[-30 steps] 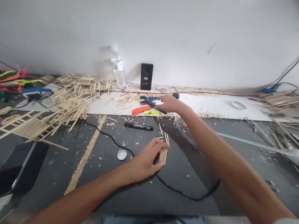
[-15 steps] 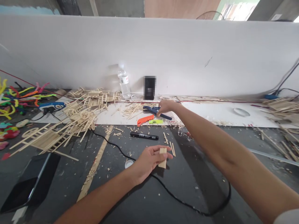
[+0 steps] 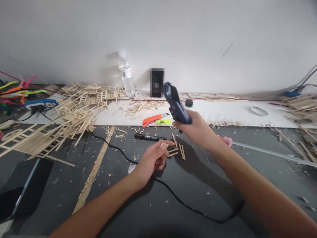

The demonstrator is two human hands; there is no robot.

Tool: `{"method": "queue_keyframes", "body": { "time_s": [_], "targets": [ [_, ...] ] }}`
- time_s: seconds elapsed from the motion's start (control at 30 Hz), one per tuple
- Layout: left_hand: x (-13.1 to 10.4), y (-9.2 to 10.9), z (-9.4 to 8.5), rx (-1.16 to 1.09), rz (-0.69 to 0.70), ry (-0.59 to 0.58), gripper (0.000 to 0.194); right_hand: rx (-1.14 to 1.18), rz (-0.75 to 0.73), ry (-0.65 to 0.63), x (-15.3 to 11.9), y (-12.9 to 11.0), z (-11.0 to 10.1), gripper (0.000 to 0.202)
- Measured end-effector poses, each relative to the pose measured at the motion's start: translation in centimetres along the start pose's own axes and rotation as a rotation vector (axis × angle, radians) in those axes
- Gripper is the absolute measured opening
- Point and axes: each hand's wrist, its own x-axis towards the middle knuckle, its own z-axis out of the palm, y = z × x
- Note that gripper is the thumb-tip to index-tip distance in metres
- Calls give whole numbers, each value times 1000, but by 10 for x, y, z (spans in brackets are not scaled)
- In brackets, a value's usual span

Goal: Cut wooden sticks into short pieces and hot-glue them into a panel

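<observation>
My left hand (image 3: 152,162) is closed around a small panel of wooden sticks (image 3: 164,145). Only the panel's top edge shows between thumb and fingers. Raised above the table, my right hand (image 3: 195,127) grips a pair of dark blue shears (image 3: 177,104) by the handles, its jaw end tilted up and away. Loose wooden sticks (image 3: 182,152) lie just right of my left hand. Beyond that hand are a black marker (image 3: 150,137), an orange utility knife (image 3: 152,120) with its blade out, and a yellow highlighter (image 3: 163,122).
Stick-built frames (image 3: 81,115) pile up at the left, near a blue-and-white power strip (image 3: 41,104). A water bottle (image 3: 126,74) stands against the wall. A black cable (image 3: 178,203) loops across the table. A pink-tipped clear stick (image 3: 260,150) lies beyond my right forearm.
My right hand has lifted the shears off the white strip and brought them nearer. My left hand has turned, hiding most of the panel. The view has tipped downward.
</observation>
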Motion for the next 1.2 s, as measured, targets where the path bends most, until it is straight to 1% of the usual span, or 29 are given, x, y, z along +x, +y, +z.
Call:
{"method": "queue_keyframes", "body": {
  "time_s": [0.07,0.13,0.2,0.27,0.33,0.4,0.47,0.53,0.63,0.73,0.83,1.0,1.13,1.2],
  "targets": [
    [-1,0,1,22,29,-12,38,60,-2,2,-31,5,3,18],
    [-4,-1,2,79,42,-33,43,108,-5,0,-52,15,7,24],
    [-8,0,5,158,38,-54,40,133,-29,-11,-64,28,12,25],
    [-12,1,7,199,27,-80,34,131,-68,-29,-70,41,17,19],
    [-15,3,9,180,8,-121,32,125,-96,-55,-74,51,20,10],
    [-17,6,11,131,-50,-178,32,140,-111,-88,-76,56,23,4],
    [-18,10,13,84,-94,-237,34,157,-139,-123,-77,58,24,4],
    [-19,14,15,43,-111,-274,38,166,-177,-148,-78,58,23,9],
    [-19,18,16,0,-128,-266,44,182,-212,-175,-80,57,22,19],
    [-17,18,14,-42,-152,-232,44,194,-239,-179,-82,58,23,28],
    [-17,19,11,-81,-205,-246,42,172,-260,-169,-84,60,24,34],
    [-18,20,10,-113,-252,-210,44,80,-264,-160,-86,63,22,38],
    [-18,19,10,-172,-290,-231,43,53,-258,-190,-87,65,22,38],
    [-17,18,9,-178,-288,-231,43,56,-261,-186,-87,66,23,37]
  ]
}}
